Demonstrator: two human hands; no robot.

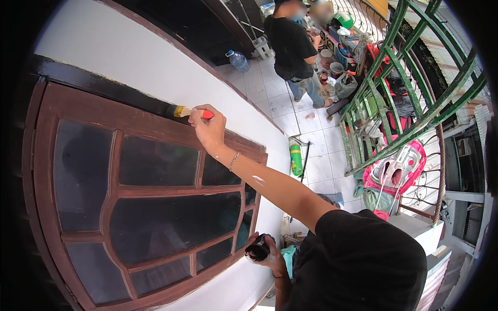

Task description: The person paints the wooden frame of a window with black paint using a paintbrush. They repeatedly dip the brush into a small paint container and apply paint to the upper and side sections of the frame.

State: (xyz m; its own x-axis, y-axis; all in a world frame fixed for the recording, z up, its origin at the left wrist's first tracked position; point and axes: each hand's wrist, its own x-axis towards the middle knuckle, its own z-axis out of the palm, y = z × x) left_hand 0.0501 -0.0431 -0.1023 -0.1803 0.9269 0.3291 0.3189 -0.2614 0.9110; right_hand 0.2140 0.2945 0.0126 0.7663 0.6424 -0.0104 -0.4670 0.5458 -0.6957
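My right hand (209, 129), fingers closed, grips a paintbrush (183, 111) with a red handle end. Its dark bristles touch the long frame strip (114, 97) along the white wall. That strip looks black and wet left of the brush and brown to its right. Below the brush is a brown wooden window (120, 193) with dark panes between curved bars. Lower down, near the window's right end, my left hand (272, 258) is wrapped around a small cup (258, 251) with black paint inside.
Another person (291, 52) stands on the white tiled floor (319, 139) near cluttered buckets and bags. A green metal ladder (384, 106) leans at the right. A green bottle (296, 159), a pink-and-white child's seat (397, 168) and a water jug (238, 60) stand around.
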